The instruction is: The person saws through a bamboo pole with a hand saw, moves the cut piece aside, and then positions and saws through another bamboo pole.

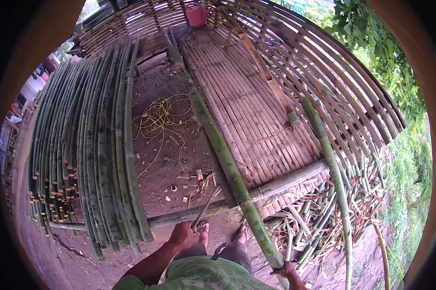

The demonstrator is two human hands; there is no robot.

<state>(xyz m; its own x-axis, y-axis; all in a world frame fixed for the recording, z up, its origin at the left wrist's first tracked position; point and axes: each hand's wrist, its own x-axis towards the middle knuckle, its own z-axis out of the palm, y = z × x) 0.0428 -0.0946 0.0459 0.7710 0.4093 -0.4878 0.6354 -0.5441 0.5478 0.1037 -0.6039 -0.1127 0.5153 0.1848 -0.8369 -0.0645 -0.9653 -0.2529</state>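
My left hand (183, 236) is closed round the handle end of a long thin blade (206, 207), which points up and to the right over the front beam. My right hand (288, 271) grips the near end of a long green bamboo pole (218, 142) at the bottom of the view. That pole slants away to the upper left, lying across the front beam (285, 180) and along the edge of the slatted bamboo platform (242, 101). My feet stand in sandals below the beam.
Many green bamboo poles (90, 140) lie side by side at the left. A yellow rope (157, 118) is tangled on the dirt. A red container (196, 15) stands at the far end. Another pole (331, 159) leans at the right, near a heap of bamboo scraps (319, 217).
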